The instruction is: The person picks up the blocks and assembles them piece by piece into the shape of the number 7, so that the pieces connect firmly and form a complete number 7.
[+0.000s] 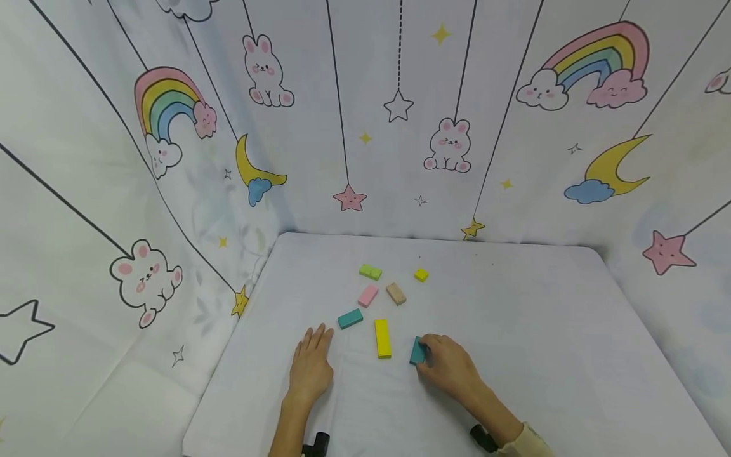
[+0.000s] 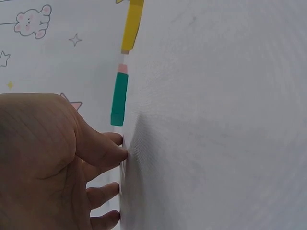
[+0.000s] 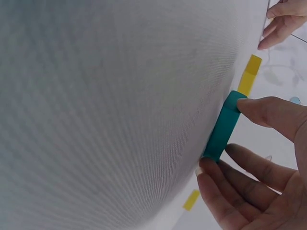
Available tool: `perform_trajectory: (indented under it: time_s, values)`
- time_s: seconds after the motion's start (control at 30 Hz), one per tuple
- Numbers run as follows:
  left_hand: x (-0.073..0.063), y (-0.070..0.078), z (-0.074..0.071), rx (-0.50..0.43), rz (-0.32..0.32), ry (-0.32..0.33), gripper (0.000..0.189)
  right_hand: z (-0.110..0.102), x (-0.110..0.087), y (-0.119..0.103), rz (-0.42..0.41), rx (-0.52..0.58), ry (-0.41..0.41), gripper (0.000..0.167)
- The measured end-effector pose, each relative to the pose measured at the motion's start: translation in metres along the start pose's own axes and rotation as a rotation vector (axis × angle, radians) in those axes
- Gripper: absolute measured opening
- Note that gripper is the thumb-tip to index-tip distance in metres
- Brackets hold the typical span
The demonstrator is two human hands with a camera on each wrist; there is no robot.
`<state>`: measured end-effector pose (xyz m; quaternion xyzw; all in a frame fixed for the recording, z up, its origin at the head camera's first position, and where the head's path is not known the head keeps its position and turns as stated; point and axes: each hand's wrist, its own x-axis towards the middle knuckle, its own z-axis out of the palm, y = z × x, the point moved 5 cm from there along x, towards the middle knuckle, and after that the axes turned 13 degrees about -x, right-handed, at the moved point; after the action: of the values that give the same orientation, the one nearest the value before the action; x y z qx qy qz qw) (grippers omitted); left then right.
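Observation:
My right hand (image 1: 451, 368) pinches a teal block (image 1: 418, 351) lengthwise on the white table. In the right wrist view the thumb is at one end of that teal block (image 3: 224, 127) and the fingertips (image 3: 207, 165) are at the other. My left hand (image 1: 311, 365) rests on the tabletop with its fingers extended, holding nothing. Just beyond its fingertips lies another teal block (image 1: 350, 318), also seen as a teal block (image 2: 119, 99) in the left wrist view. A long yellow block (image 1: 382, 339) lies between the two hands.
Farther back on the table (image 1: 514, 317) are a pink block (image 1: 368, 296), a tan block (image 1: 396, 293), a lime green block (image 1: 370, 272) and a small yellow block (image 1: 421, 275). A white curtain (image 1: 377, 158) printed with rabbits, stars and rainbows hangs behind.

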<state>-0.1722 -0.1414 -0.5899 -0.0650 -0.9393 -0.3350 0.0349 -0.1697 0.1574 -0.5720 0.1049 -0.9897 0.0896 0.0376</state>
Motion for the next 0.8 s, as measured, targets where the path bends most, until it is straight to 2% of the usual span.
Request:
perform_trajectory:
  time_s: [0.43, 0.8]
  values:
    - [0.0005, -0.0008, -0.0004, 0.009, 0.007, 0.006, 0.063, -0.0003, -0.0012, -0.0016, -0.007, -0.017, 0.017, 0.051]
    - [0.0002, -0.0011, -0.0007, 0.010, 0.005, -0.001, 0.061, -0.0018, -0.0026, -0.0049, -0.002, -0.022, -0.015, 0.053]
